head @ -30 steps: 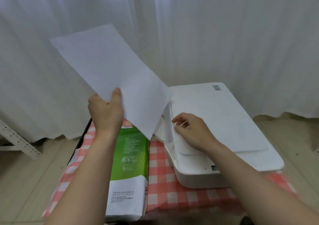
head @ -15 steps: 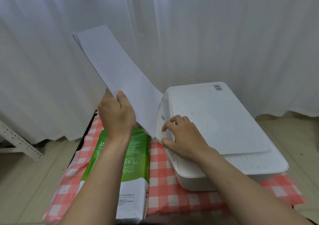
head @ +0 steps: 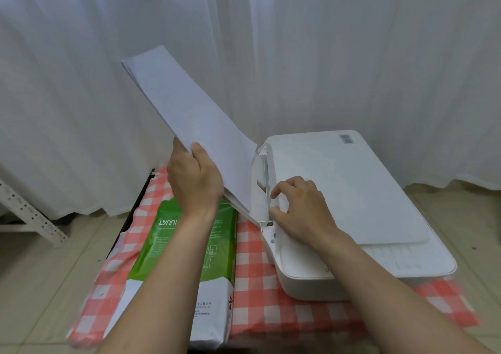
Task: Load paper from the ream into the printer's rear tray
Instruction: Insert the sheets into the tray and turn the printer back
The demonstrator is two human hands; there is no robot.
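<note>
While left hand (head: pixel 193 180) grips 1 paper stack (head: pixel 189 125), right hand's (head: pixel 301 210) curled fingers touch 1 printer (head: pixel 352 191).

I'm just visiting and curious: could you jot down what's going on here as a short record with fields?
left hand: grips a sheaf of paper, tilted, lower edge at the printer's rear tray
right hand: fingers on the tray's edge, holding nothing
printer: white, lid closed
ream: green and white pack, left of printer
surface: red checked cloth

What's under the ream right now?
The ream lies on a red-and-white checked cloth, which shows along both its sides. The left forearm covers its middle; whatever the cloth itself rests on is hidden.
</note>
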